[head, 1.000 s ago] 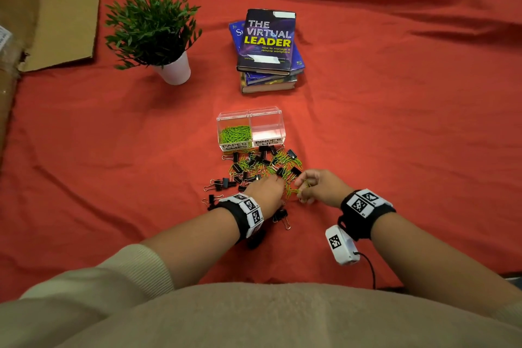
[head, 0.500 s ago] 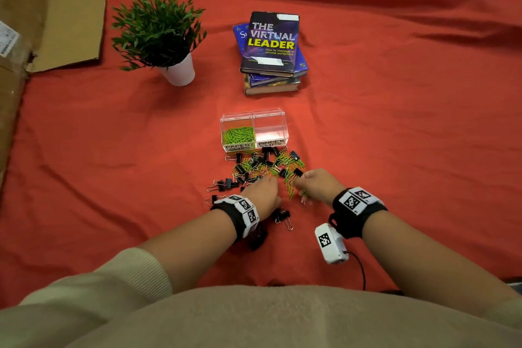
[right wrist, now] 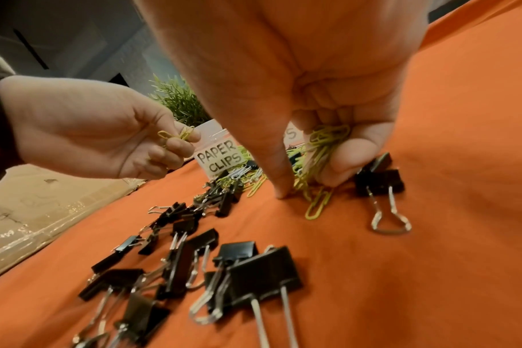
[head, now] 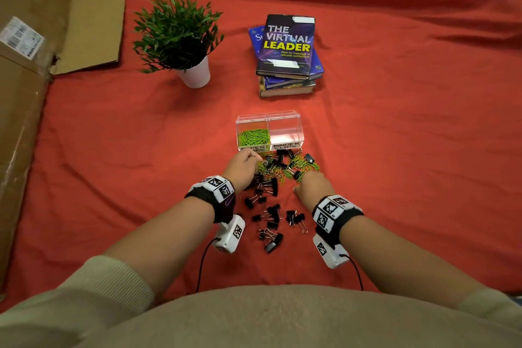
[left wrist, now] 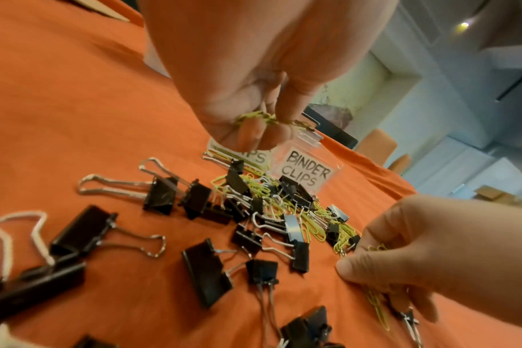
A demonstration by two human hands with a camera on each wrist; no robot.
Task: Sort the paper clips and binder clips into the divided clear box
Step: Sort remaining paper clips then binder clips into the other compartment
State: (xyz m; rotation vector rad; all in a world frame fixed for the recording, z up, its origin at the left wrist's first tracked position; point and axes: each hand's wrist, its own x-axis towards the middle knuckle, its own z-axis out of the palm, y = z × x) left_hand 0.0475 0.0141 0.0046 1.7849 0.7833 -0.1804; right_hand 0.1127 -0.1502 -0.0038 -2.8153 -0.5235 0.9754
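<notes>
At far left lies a flattened carton point(head: 25, 110) on the red cloth point(head: 409, 150); next along stands a plant point(head: 180, 37) in a white pot, then a stack of books point(head: 288, 56). Nearer the person, the clear box point(head: 269, 131) sits on the cloth; its left cell (labelled PAPER CLIPS) holds green paper clips point(head: 253, 137), while its right cell, labelled BINDER CLIPS, shows none that I can make out. The left hand point(head: 240, 168) hovers just before the box's left cell, fingers curled and pinching a few green clips point(left wrist: 261, 119) between thumb and fingertips, clear of the cloth. Right of it, touching the box's front, lies a mixed pile point(head: 288, 165) of green clips and black binder clips; a looser scatter of binder clips point(head: 271, 220) trails from it toward the person, between the two wrists. The right hand point(head: 313, 186) is at the pile's near right edge, its thumb tip pressed on the cloth; its fingers are curled round a bunch of green clips point(right wrist: 325, 146), some of which dangle down to the cloth. One binder clip point(right wrist: 379, 186) lies just beside that hand on its right.
</notes>
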